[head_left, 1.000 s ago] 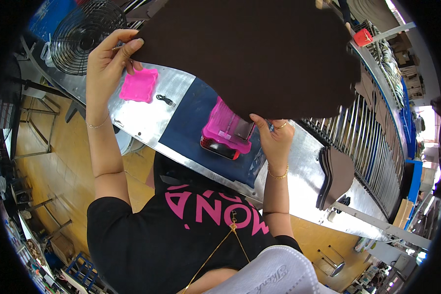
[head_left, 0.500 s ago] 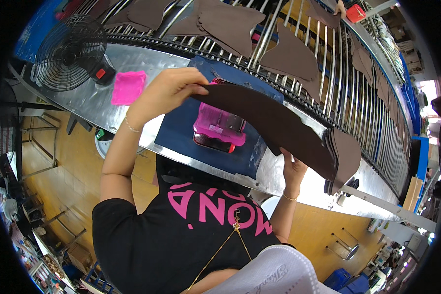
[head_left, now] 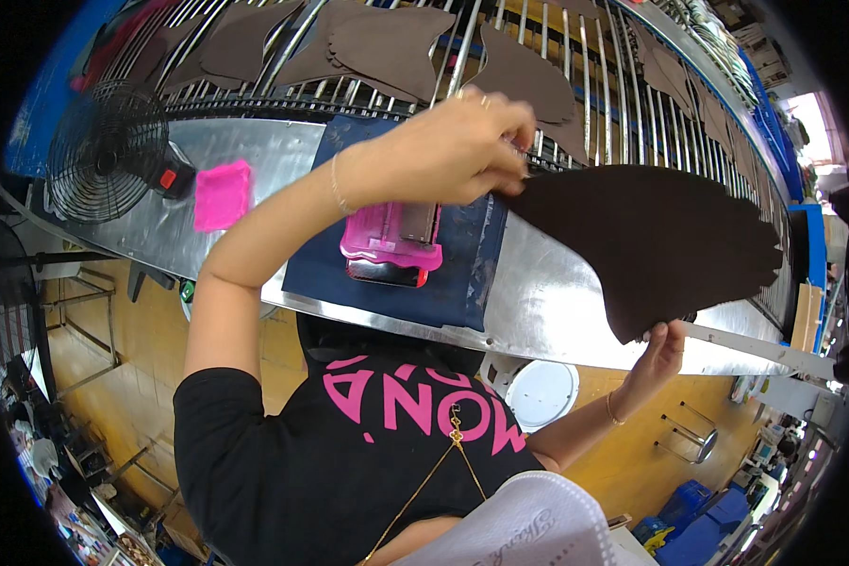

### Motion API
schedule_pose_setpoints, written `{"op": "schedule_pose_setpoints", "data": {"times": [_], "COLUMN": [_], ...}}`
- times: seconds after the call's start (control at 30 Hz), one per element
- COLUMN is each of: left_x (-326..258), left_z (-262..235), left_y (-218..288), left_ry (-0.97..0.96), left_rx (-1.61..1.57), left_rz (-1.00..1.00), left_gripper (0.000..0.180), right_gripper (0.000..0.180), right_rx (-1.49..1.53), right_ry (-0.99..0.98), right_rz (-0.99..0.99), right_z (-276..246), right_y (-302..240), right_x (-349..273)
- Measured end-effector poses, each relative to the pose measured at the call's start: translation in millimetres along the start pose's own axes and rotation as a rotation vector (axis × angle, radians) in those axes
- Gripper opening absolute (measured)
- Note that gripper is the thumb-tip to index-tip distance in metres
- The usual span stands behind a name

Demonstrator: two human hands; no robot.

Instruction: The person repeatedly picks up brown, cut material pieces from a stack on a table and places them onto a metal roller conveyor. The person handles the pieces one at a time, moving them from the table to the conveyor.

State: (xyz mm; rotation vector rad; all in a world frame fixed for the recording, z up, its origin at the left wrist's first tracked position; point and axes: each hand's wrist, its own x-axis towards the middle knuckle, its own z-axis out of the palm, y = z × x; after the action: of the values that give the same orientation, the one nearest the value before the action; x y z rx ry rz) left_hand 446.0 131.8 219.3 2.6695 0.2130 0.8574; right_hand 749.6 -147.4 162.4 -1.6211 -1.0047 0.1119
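A dark brown cut panel [head_left: 670, 241] of thin sheet material, curved and wide, is stretched between both hands above the right side of the metal table. My left hand [head_left: 467, 146] reaches across and pinches its narrow left corner. At its lower edge, my right hand [head_left: 658, 357] grips the panel between thumb and fingers. The panel's right edge looks stepped; whether more layers lie under it I cannot tell. Left of the panel, a pink plastic tray [head_left: 387, 250] with a dark block in it sits on a blue mat [head_left: 325, 283], partly covered by my left forearm.
Beyond the table [head_left: 538, 302] runs a rack of metal rods [head_left: 599, 104] carrying several brown cut panels [head_left: 387, 47]. A black fan [head_left: 108, 151] and a pink dish [head_left: 223, 196] stand at the left. A round white stool [head_left: 542, 391] is below the table edge.
Both hands have moved right with the dark panel, which now lies broader to view. The brown stack seen at the right before is now hidden or taken up with it.
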Motion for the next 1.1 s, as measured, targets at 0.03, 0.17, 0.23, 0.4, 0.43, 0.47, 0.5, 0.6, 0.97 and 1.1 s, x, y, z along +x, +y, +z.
{"op": "schedule_pose_setpoints", "data": {"times": [0.03, 0.17, 0.23, 0.4, 0.43, 0.47, 0.5, 0.6, 0.97, 1.1], "left_x": [14.2, 73.1, 96.7, 121.7, 122.9, 120.9, 118.7, 97.2, -30.9, -63.4], "left_z": [-2.4, -17.8, -30.2, -33.4, -36.1, -39.0, -41.9, -68.2, -92.0, -93.5], "left_y": [-2.7, -11.5, -11.5, -38.1, -40.1, -41.6, -37.5, -38.7, -80.5, -79.3], "left_ry": [0.074, 0.267, 0.246, 0.51, 0.513, 0.543, 0.569, 0.559, 0.469, 0.468], "left_rx": [0.024, 0.371, 0.433, 0.459, 0.526, 0.468, 0.388, 0.315, 0.337, 0.293], "left_rz": [0.041, 0.208, 0.207, 0.197, 0.182, 0.125, 0.078, -0.004, -0.376, -0.517], "left_gripper": [0.009, 0.017, 0.017, 0.011, 0.024, 0.03, 0.036, 0.054, 0.054, 0.052], "right_gripper": [0.021, 0.02, 0.018, 0.026, 0.025, 0.024, 0.02, 0.018, 0.051, 0.047], "right_rx": [-0.061, 0.035, -0.102, 0.185, 0.24, 0.296, 0.407, 0.77, 1.186, 1.116], "right_ry": [0.078, 0.273, 0.192, -0.226, -0.216, -0.21, -0.193, -0.145, -0.057, 0.011], "right_rz": [-0.11, -0.036, 0.054, 0.201, 0.22, 0.239, 0.28, 0.41, 0.61, 0.706], "right_z": [13.5, 39.9, 41.7, 72.6, 88.5, 107.6, 123.0, 182.3, 381.0, 415.1], "right_y": [-15.7, -32.4, -36.3, -15.2, -14.6, -15.1, -5.1, 14.4, 85.6, 81.9], "right_x": [11.7, 48.0, 58.1, 77.2, 78.5, 79.5, 78.9, 80.1, 150.8, 146.6]}}
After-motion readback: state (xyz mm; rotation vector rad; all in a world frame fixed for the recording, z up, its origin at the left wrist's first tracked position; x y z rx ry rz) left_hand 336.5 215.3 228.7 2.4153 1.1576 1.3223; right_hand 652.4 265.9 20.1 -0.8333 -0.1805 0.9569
